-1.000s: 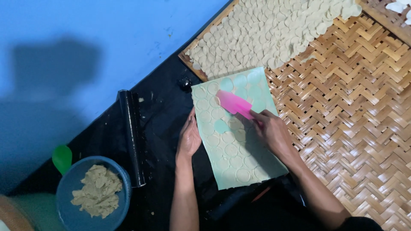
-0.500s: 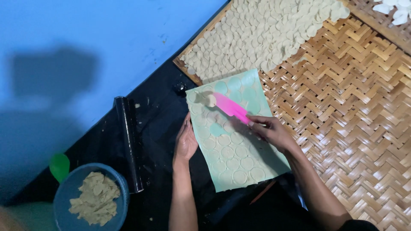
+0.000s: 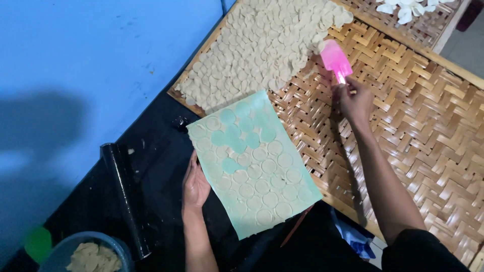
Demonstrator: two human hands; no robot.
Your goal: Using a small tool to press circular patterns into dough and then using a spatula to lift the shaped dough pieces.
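1. Head view, closest: the left hand (image 3: 195, 185) lies flat and open, touching the green mat (image 3: 254, 161) of cut dough rounds (image 3: 262, 182).
2. Farther: the right hand (image 3: 355, 98) grips a pink scraper (image 3: 336, 59) (blade up) over the woven tray (image 3: 418, 121), beside the laid-out rounds (image 3: 267, 45).
3. Step, I think: moving rounds to the tray; next needs a gentle lift.
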